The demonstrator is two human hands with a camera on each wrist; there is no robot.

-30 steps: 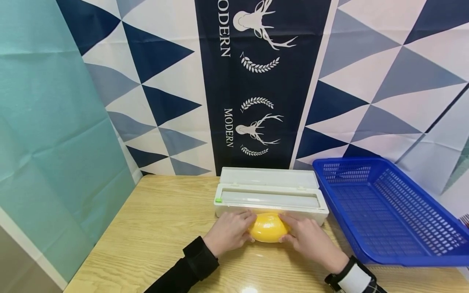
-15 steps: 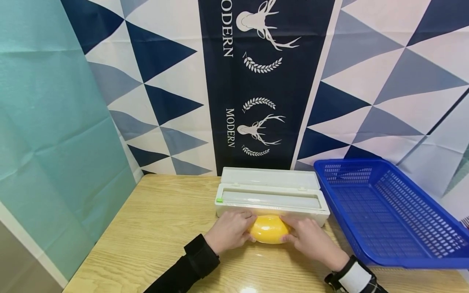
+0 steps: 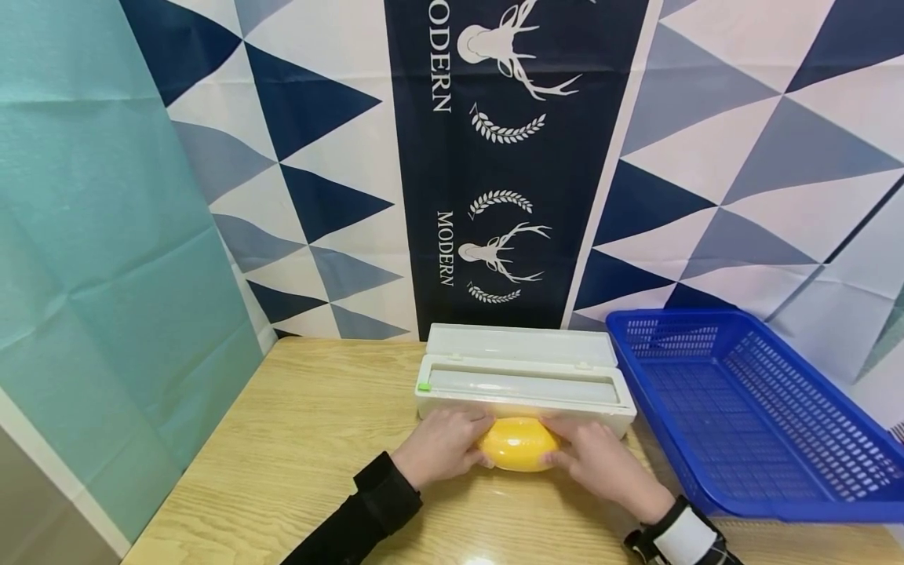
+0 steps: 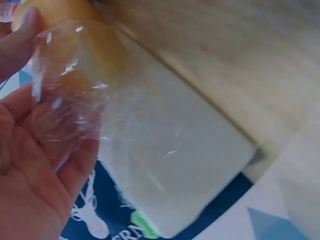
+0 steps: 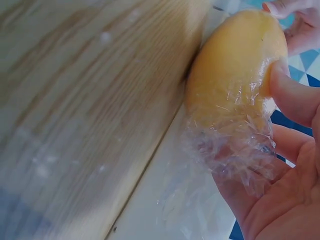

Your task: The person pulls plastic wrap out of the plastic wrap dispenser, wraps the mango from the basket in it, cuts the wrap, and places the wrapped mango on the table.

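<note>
A smooth yellow mango is held just in front of the white cling film dispenser. My left hand pinches its left end, and my right hand grips the right end, thumbs on the near side. Clear cling film wraps the fruit and bunches crumpled over the right fingers in the right wrist view. More loose film lies across the left fingers in the left wrist view. The dispenser's lid is raised, and a green piece shows at its left. The mango's underside is hidden.
A blue plastic basket stands to the right of the dispenser on the wooden table. Behind the table hangs a patterned cloth, with a teal cloth on the left.
</note>
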